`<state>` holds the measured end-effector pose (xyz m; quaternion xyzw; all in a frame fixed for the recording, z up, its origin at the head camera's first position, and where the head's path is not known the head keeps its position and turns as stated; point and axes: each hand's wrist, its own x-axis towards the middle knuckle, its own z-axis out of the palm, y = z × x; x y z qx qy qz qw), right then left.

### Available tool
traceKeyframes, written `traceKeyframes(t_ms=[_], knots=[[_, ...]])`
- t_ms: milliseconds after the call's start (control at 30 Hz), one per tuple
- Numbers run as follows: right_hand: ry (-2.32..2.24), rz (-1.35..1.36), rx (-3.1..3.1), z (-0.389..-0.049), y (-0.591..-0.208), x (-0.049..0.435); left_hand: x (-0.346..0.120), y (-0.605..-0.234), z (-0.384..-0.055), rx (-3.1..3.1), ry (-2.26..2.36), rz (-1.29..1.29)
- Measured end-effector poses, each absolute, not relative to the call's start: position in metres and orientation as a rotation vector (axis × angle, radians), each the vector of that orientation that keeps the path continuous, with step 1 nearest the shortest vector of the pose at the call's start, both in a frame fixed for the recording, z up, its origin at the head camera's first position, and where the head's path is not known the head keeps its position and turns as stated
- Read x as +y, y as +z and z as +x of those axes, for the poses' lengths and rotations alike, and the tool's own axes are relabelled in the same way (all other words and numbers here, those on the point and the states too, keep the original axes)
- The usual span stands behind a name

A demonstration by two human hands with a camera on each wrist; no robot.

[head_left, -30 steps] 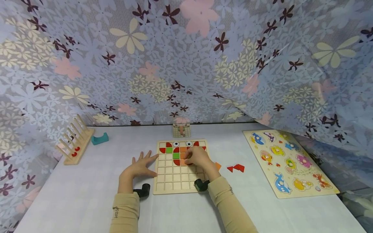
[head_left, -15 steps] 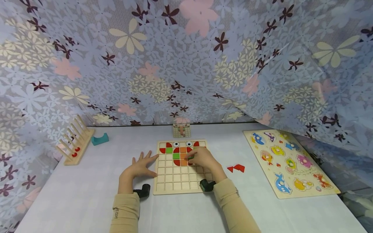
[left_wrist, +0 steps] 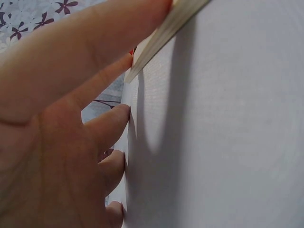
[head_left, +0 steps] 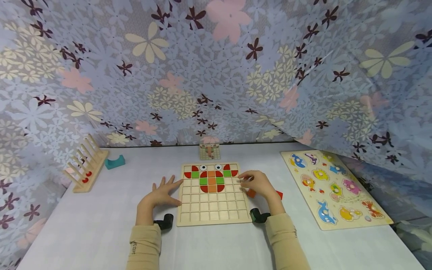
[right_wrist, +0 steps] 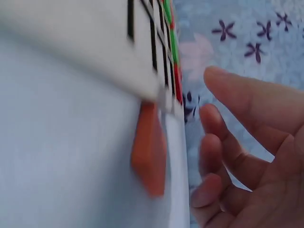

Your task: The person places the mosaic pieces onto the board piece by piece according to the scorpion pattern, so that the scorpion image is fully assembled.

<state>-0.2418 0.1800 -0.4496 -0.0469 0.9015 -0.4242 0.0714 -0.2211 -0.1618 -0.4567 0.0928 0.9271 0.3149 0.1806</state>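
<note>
A wooden grid board [head_left: 214,207] lies on the table with red, green and orange tiles and two eye tiles in its upper rows. My left hand [head_left: 160,195] rests beside it, fingers spread, thumb and index finger at its left edge; the left wrist view shows the thumb [left_wrist: 95,42] against the wood. Over the right edge hovers my right hand [head_left: 258,184], fingers loosely bent. Nothing shows between its fingers in the right wrist view. An orange tile [right_wrist: 149,149] lies by the board's edge, below that hand. Red pieces [head_left: 279,194] are partly hidden behind the right wrist.
Behind the board stands a small pattern card [head_left: 209,152]. A wooden peg rack [head_left: 91,165] with red beads and a teal curved block [head_left: 115,162] sit at the left. An animal knob puzzle [head_left: 332,189] lies at the right. Floral cloth [head_left: 202,75] hangs behind the table.
My right hand has moved right, from the tiles mid-board to the right edge, uncovering the green and red tiles there. My left hand stays in place.
</note>
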Motion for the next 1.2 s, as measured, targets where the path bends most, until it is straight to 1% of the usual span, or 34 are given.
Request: traceKeyframes(t_ms=[167, 333, 767, 1033, 1200], knots=[[-1.215, -0.127, 2.691, -0.240, -0.451, 0.195, -0.161, -0.456, -0.221, 2.618, 0.894, 0.265], [-1.159, -0.185, 2.619, -0.238, -0.450, 0.205, -0.161, -0.457, -0.221, 2.620, 0.899, 0.260], [-1.052, -0.186, 2.704, -0.236, -0.450, 0.212, -0.161, -0.458, -0.220, 2.623, 0.885, 0.263], [-1.160, -0.135, 2.735, -0.239, -0.452, 0.214, -0.161, -0.454, -0.221, 2.632, 0.871, 0.275], [-1.376, -0.058, 2.728, -0.242, -0.453, 0.214, -0.160, -0.454, -0.221, 2.629, 0.875, 0.276]])
